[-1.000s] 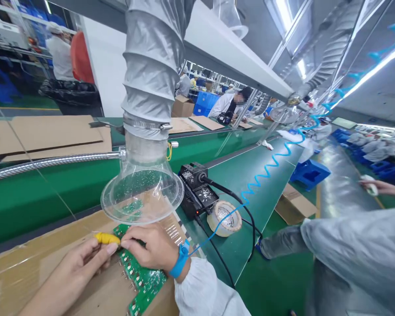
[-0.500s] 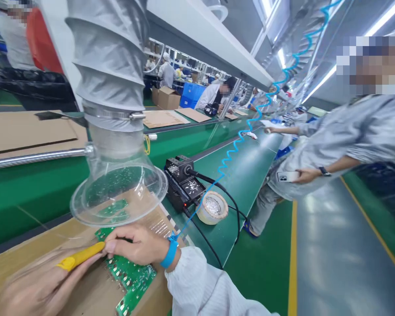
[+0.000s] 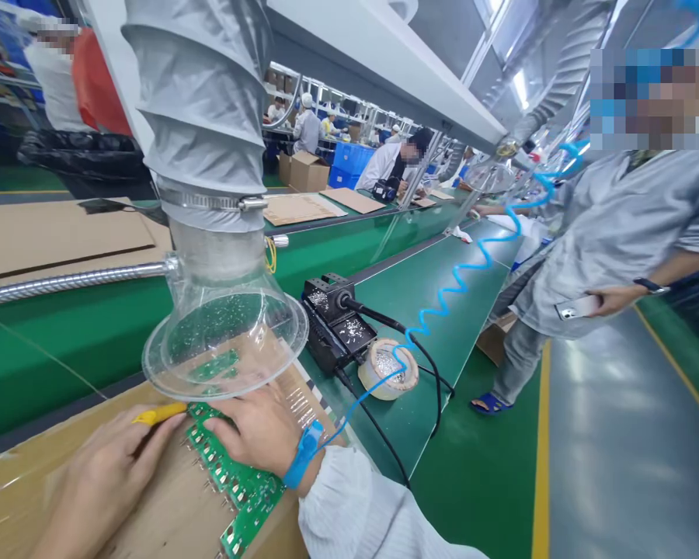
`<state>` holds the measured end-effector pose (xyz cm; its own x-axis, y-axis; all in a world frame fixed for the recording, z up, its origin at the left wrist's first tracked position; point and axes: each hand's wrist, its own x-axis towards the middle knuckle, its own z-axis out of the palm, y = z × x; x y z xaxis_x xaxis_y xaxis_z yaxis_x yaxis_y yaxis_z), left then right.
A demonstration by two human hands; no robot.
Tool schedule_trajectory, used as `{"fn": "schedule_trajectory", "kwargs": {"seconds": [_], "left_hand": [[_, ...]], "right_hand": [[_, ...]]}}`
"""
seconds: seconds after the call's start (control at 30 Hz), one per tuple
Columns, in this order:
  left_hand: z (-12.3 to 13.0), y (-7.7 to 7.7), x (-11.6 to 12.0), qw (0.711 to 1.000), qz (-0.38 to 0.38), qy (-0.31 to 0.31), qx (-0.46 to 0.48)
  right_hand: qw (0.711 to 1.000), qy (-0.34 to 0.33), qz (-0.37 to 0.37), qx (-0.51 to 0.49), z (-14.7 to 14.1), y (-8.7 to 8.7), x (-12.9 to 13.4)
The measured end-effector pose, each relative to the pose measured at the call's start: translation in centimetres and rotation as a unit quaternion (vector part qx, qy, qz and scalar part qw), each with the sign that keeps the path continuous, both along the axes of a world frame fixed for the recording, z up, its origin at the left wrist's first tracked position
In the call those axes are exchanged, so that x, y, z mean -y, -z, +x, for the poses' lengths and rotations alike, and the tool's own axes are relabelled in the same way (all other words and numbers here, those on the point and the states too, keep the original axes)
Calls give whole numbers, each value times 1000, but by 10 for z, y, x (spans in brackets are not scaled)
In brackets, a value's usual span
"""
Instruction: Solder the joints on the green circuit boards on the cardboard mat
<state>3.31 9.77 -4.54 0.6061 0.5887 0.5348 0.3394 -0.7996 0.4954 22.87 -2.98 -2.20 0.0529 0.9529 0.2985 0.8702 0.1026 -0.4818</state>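
Observation:
A green circuit board (image 3: 238, 481) with metal parts along its left edge lies on brown cardboard (image 3: 168, 512). My left hand (image 3: 108, 473) is at its upper left; a yellow finger cot (image 3: 160, 413) covers one finger. That fingertip and the thumb come together at the board's edge, and anything small between them is hidden. Spread across the board's upper part, my right hand (image 3: 262, 431) has its thumb stretched out and its other fingertips partly behind the clear hood (image 3: 227, 341). A blue wrist strap (image 3: 304, 454) with a coiled cord (image 3: 443, 303) is on my right wrist.
A grey duct (image 3: 203, 116) leads down to the hood just above the board. Right of the cardboard stand a black soldering unit (image 3: 332, 326) with cables and a tape roll (image 3: 387, 369) holding shiny bits. A person (image 3: 611, 241) with a phone (image 3: 576, 308) stands in the aisle.
My hands have moved apart: the right hand has left the yellow fingertip and spread over the board. The left fingertip has come down to the board's edge. The camera view has turned slightly left.

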Motion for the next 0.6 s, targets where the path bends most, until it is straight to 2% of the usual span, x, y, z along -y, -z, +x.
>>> {"fn": "schedule_trajectory", "kwargs": {"seconds": [0.1, 0.2, 0.47, 0.6], "left_hand": [[4, -10, 3, 997, 60, 3, -40], [3, -13, 2, 993, 93, 7, -74], [-4, 2, 4, 995, 42, -54, -67], [-3, 1, 8, 996, 31, -34, -72]], "right_hand": [[1000, 7, 6, 17, -1, 4, 0], [999, 21, 11, 22, -2, 5, 1], [1000, 21, 9, 0, -2, 5, 2], [999, 16, 13, -27, -3, 3, 4]]}}
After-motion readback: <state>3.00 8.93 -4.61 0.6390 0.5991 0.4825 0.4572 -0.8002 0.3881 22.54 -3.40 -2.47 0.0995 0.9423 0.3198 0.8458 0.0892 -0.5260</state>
